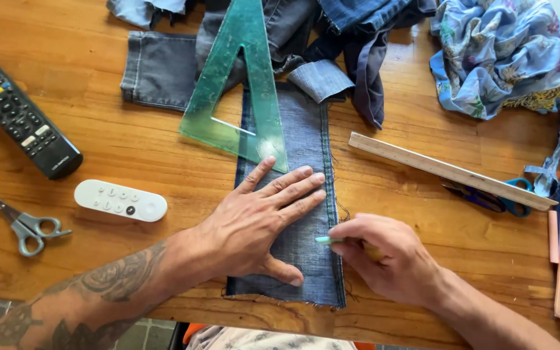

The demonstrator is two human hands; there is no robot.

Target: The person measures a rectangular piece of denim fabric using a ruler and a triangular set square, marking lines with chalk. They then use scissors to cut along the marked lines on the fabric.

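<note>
The wooden bench (pixel 98 129) carries everything. At its far edge lies a heap of denim scraps (pixel 319 39), with a crumpled flowered cloth (pixel 500 52) at the right. A dark denim strip (pixel 306 149) runs down the middle toward the person. The left hand (pixel 260 220) lies flat and spread on this strip, pressing it down and gripping nothing. The right hand (pixel 384 259) is closed around a small pale green marker (pixel 326 240), its tip touching the strip's right edge. A green see-through triangle (pixel 241 91) rests across the strip's far end. A wooden ruler (pixel 448 172) lies to the right over blue scissors (pixel 487 196). Left are a black remote (pixel 24 120), a white remote (pixel 121 201) and grey scissors (pixel 24 223).
</note>
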